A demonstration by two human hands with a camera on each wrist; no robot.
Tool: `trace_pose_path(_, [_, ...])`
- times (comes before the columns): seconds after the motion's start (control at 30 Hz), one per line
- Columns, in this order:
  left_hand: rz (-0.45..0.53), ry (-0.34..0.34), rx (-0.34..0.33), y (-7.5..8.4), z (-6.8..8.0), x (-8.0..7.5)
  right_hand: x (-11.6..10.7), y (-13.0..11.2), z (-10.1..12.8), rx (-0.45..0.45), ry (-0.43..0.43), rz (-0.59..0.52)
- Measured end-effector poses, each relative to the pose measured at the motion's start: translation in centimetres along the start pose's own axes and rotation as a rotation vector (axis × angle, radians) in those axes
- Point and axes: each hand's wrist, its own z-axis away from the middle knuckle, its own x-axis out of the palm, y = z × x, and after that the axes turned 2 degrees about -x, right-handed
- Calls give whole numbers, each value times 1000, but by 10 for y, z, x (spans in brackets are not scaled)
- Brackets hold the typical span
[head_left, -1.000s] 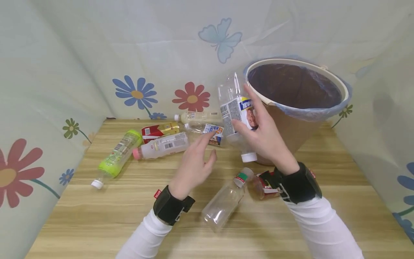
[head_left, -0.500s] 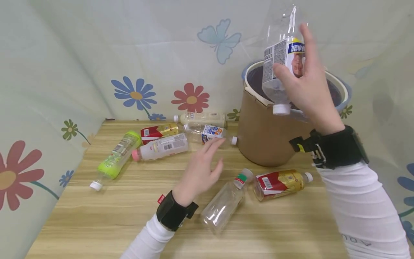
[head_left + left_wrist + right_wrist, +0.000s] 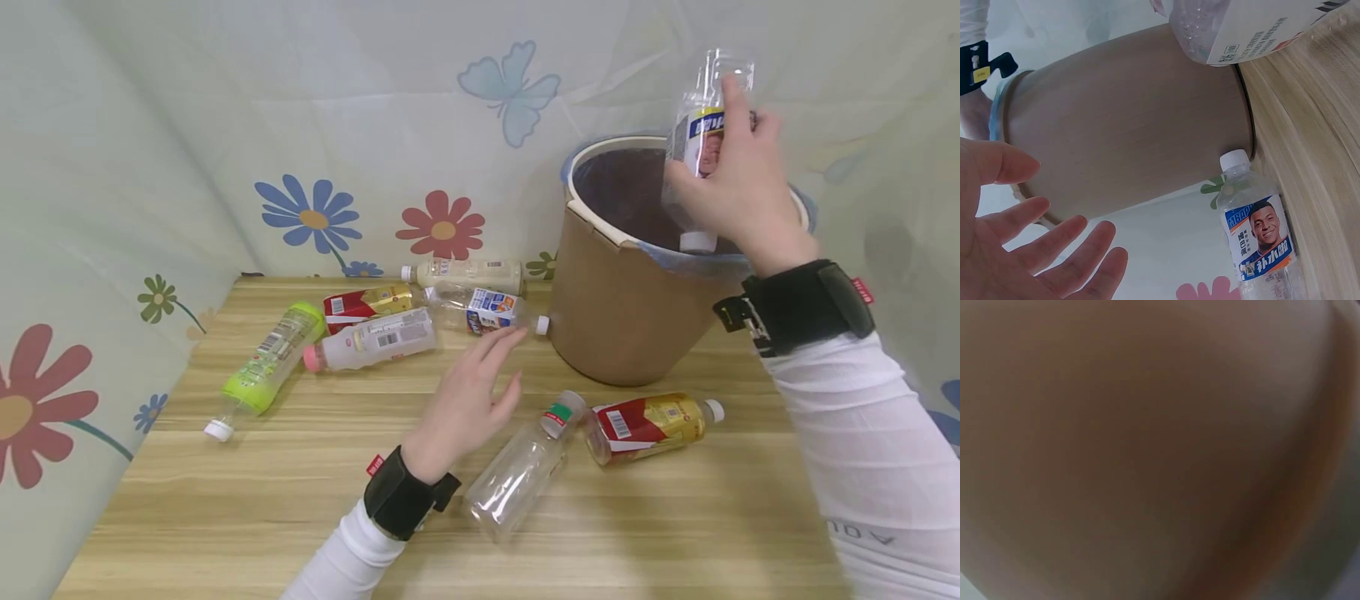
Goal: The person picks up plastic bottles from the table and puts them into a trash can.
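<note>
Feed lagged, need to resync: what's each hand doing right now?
Left hand: open, fingers relaxed, holding nothing, above the table.
Right hand: grips a clear bottle, cap down, over the bin.

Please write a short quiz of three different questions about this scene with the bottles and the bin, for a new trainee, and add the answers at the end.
1. True or false: the right hand holds the clear bottle cap down over the bin.
2. Which bottle lies closest to the fingertips of the left hand? A) the green bottle B) the blue-labelled bottle C) the cream bottle
3. Fill in: the left hand is ____ and holds nothing.

Key: 1 true. 2 B. 3 open.
</note>
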Motion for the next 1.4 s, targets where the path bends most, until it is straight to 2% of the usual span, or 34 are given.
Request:
trace_pose_path(0.17, [-7, -14, -2, 1, 2, 1, 5, 13, -1, 52, -101, 90])
trace_pose_path(0.47, [-11, -23, -14, 2, 4, 2, 8, 16, 6, 112, -179, 147])
trace_pose_path(0.83, [-4, -33, -19, 2, 6, 3, 11, 5, 19, 38, -126, 110])
trace_pose_path(0.97, [-8, -37, -16, 2, 7, 1, 17, -2, 31, -39, -31, 52])
trace_pose_path(1.27, [-32, -58, -17, -1, 12, -3, 41, -21, 71, -276, 328, -190])
trace_pose_path(1.4, [-39, -66, -10, -2, 16, -3, 59, -25, 87, -398, 401, -329])
